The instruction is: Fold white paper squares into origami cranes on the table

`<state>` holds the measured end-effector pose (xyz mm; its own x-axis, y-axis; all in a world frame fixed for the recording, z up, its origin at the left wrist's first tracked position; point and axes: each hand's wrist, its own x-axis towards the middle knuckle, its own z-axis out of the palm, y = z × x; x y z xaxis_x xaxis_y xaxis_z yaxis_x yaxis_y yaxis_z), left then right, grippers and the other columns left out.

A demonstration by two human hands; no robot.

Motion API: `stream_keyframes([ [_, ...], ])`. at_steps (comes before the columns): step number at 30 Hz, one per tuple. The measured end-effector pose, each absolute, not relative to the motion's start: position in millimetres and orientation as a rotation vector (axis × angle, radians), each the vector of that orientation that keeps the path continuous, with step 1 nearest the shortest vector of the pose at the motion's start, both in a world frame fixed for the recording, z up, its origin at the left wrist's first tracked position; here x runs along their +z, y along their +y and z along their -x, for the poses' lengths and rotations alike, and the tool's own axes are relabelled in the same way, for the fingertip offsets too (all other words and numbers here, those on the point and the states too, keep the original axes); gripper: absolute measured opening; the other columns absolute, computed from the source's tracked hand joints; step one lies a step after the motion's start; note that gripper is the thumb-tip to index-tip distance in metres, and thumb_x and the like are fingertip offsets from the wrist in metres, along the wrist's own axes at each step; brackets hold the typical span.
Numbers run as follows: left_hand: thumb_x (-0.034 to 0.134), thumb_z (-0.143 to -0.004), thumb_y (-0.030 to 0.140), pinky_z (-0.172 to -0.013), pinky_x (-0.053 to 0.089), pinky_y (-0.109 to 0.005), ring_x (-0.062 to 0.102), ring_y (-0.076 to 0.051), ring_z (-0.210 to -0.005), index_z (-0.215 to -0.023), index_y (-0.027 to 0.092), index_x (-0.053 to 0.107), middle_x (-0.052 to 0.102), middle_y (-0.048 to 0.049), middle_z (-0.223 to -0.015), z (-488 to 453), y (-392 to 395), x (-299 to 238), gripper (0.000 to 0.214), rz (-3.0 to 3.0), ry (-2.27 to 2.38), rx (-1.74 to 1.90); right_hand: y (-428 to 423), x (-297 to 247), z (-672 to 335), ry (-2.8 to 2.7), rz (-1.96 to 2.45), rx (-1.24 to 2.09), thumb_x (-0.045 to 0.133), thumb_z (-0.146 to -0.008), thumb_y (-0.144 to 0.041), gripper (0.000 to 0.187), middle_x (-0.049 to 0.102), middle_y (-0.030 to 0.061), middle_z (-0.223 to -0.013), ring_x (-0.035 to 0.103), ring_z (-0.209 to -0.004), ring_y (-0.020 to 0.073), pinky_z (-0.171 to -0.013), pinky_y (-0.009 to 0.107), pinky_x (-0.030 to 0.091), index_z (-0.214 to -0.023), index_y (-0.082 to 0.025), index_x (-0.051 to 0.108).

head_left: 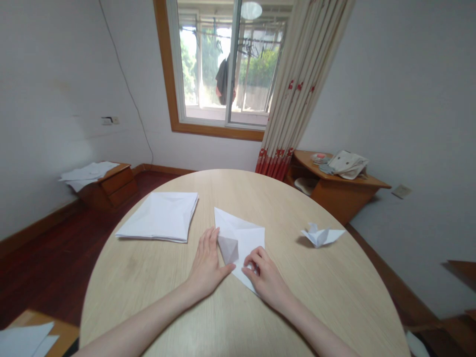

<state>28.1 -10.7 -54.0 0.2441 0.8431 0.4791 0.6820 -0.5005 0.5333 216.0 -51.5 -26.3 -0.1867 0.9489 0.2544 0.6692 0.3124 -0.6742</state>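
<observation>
We have a folded white sheet point(246, 236) near the middle of the round table point(230, 329), one flap turned up and shaded on its left side. Our left hand point(207, 262) lies open along that side, fingers spread at the edge and thumb at the lower border. Our right hand point(265, 273) curls over the lower right part, thumb close to the fingertips — whether they pinch paper, we cannot tell.

We judge that the sheet could slide or turn if the left hand presses too lightly, as the tabletop looks smooth; a pull from the right fingers before the edges line up might set a crooked crease, and a hard tug could tear a corner.

To the left lies a stack of white paper point(159, 218), well apart from the left hand; to the right sits a small folded paper figure point(320, 236). Beyond stand a wooden cabinet point(334, 196) and a curtain point(297, 89) by the window. We find no brand, label or readable writing anywhere.
</observation>
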Motion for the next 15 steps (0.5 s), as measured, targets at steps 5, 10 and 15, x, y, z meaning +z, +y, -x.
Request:
stream_keyframes([
  [5, 0.075, -0.068, 0.032, -0.111, 0.026, -0.056, 0.027, -0.037, -0.136, -0.143, 0.017, 0.02, 0.032, -0.0189, -0.144, -28.1, -9.5, -56.3, 0.094, -2.296, 1.45, 1.079, -48.6, -29.0, -215.0, -2.049, 1.533, 0.283, 0.057, -0.087, -0.018, 0.01, 0.058, 0.0048, -0.087, 0.055, -0.088, 0.0232, -0.078, 0.036, 0.044, -0.078, -0.021, 0.056],
  [10, 0.075, -0.069, 0.035, -0.111, 0.026, -0.055, 0.028, -0.036, -0.136, -0.142, 0.016, 0.023, 0.034, -0.0189, -0.143, -27.6, -9.1, -56.4, 0.091, -2.289, 1.449, 1.078, -41.9, -32.5, -212.9, -2.04, 1.686, 0.199, 0.063, -0.086, -0.027, 0.016, 0.058, 0.0047, -0.086, 0.053, -0.088, 0.0245, -0.079, 0.038, 0.04, -0.074, -0.02, 0.055],
  [15, 0.067, -0.075, 0.032, -0.112, 0.024, -0.056, 0.026, -0.034, -0.137, -0.142, 0.015, 0.022, 0.033, -0.0192, -0.144, -28.5, -11.0, -55.8, 0.082, -2.327, 1.428, 1.059, -39.2, -34.4, -211.0, -2.009, 1.737, 0.276, 0.064, -0.085, -0.027, 0.015, 0.058, 0.0033, -0.089, 0.053, -0.093, 0.0238, -0.079, 0.036, 0.036, -0.074, -0.02, 0.056],
])
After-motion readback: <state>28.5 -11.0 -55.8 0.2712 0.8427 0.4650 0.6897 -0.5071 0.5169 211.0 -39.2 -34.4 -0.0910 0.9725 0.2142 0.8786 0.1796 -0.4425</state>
